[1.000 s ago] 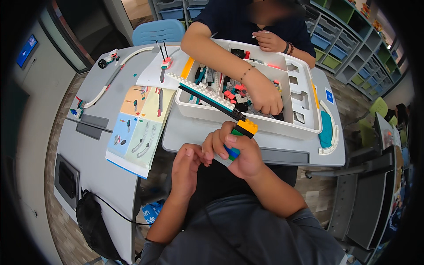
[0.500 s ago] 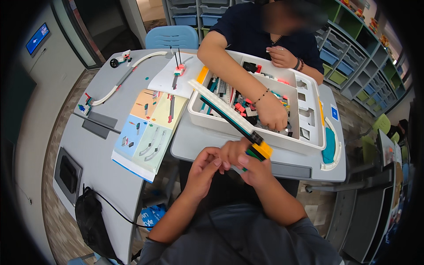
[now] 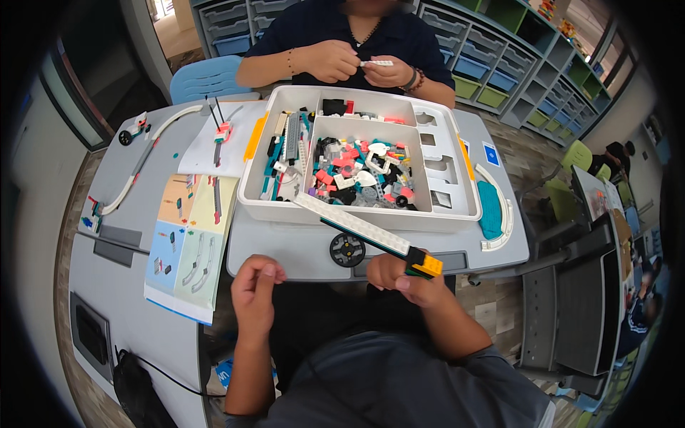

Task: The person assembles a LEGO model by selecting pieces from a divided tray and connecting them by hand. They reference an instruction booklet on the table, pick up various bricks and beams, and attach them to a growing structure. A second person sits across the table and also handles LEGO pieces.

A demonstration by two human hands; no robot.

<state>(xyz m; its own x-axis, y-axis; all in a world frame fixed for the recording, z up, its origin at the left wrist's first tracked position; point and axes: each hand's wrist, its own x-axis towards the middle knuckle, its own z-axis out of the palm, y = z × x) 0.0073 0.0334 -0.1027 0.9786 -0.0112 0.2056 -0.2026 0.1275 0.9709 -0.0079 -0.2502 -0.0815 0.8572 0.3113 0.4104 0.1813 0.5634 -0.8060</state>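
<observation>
A long beam of white studded plastic, backed with black and teal, is held by the person's right hand — clasped around its near end, beside a stubby yellow studded block. The beam is tilted up to the left, its far end seen against the front wall of a white plastic sorting tray; whether the two touch cannot be told. The left hand is raised near the desk's front edge, loosely curled and free of any visible part. Just below the beam, a round black wheel with a spoked hub can be seen.

In the tray, coral, teal, white and black building pieces are heaped. On the grey desk, an open paper booklet with coloured panels is spread to the left; assembly pictures are printed on it. White marks are carried by a small blue card at the right, and white lettering by a blue item below — partly hidden. Across the desk, a small white studded strip is held between a co-worker's hands.
</observation>
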